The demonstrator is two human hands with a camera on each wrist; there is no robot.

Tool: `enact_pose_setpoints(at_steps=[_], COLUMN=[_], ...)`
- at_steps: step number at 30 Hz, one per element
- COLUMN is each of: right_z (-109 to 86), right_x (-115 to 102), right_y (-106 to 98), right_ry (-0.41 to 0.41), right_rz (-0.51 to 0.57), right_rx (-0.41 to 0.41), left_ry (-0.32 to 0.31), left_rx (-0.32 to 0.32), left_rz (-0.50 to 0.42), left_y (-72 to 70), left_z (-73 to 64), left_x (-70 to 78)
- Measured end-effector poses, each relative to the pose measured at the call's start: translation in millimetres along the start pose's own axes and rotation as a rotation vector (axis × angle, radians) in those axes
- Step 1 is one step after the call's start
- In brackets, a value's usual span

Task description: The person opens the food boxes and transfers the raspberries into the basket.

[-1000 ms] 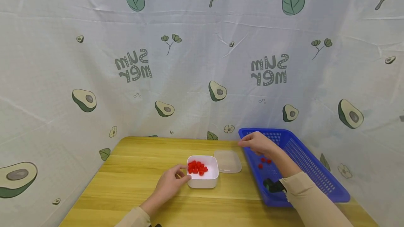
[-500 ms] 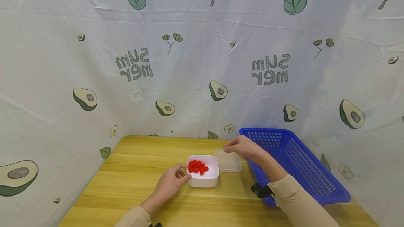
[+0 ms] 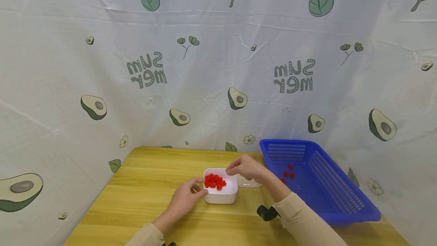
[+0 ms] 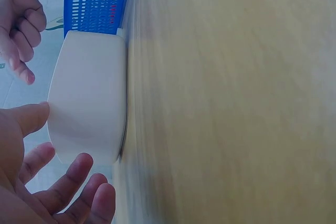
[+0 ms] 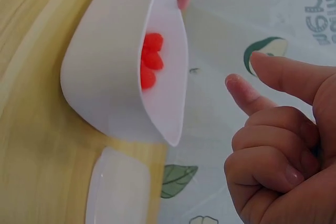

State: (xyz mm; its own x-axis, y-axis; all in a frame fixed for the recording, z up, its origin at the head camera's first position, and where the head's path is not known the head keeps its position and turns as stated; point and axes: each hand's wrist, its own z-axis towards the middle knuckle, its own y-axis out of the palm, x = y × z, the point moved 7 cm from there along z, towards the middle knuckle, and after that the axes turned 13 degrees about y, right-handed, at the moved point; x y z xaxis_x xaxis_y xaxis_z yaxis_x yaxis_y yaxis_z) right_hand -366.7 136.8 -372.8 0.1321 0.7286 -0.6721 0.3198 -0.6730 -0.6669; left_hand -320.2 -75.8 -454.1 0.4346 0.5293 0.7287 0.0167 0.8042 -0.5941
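A small white box (image 3: pixel 220 198) stands on the table with several small red pieces (image 3: pixel 214 181) in its left part. My left hand (image 3: pixel 184 196) is at the box's left side, thumb and forefinger touching its wall near the rim. In the left wrist view the other fingers (image 4: pixel 79 166) are spread and loosely bent. Over the box's far right rim hovers my right hand (image 3: pixel 247 168). In the right wrist view its thumb and forefinger (image 5: pixel 244 93) stand apart with nothing visible between them, the remaining fingers curled in. The box floor under the red pieces is hidden.
A translucent lid (image 3: pixel 249 183) lies right of the box, partly hidden by the right hand. Further right stands a blue plastic basket (image 3: pixel 341 185) with several red pieces (image 3: pixel 291 175) in it. A patterned white cloth (image 3: pixel 205 67) hangs behind the wooden table (image 3: pixel 143 189).
My right hand has moved left from above the basket, past the lid, to above the box. More of the red pieces in the basket show now. My left hand has stayed at the box.
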Motion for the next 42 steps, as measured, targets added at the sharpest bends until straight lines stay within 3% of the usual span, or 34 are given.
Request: enact_pose_setpoints(at_steps=[8,21,42], right_z=[8.5,23.0,37.5], right_x=[-4.3,-5.6,-10.0], right_y=[22.0,55.9,89.9], right_ry=[-0.024,-0.081,-0.072], right_rz=[-0.055,-0.057,-0.292], right_rx=[-0.023,-0.078,-0.010], left_ry=[0.000,-0.001,0.032], left_rx=[0.000,-0.001,0.022], left_rz=[0.001,0.000,0.005], left_y=[-1.4,0.4,-1.3], left_z=[-0.3,-1.2,-0.1], left_x=[2.9,2.8,4.0])
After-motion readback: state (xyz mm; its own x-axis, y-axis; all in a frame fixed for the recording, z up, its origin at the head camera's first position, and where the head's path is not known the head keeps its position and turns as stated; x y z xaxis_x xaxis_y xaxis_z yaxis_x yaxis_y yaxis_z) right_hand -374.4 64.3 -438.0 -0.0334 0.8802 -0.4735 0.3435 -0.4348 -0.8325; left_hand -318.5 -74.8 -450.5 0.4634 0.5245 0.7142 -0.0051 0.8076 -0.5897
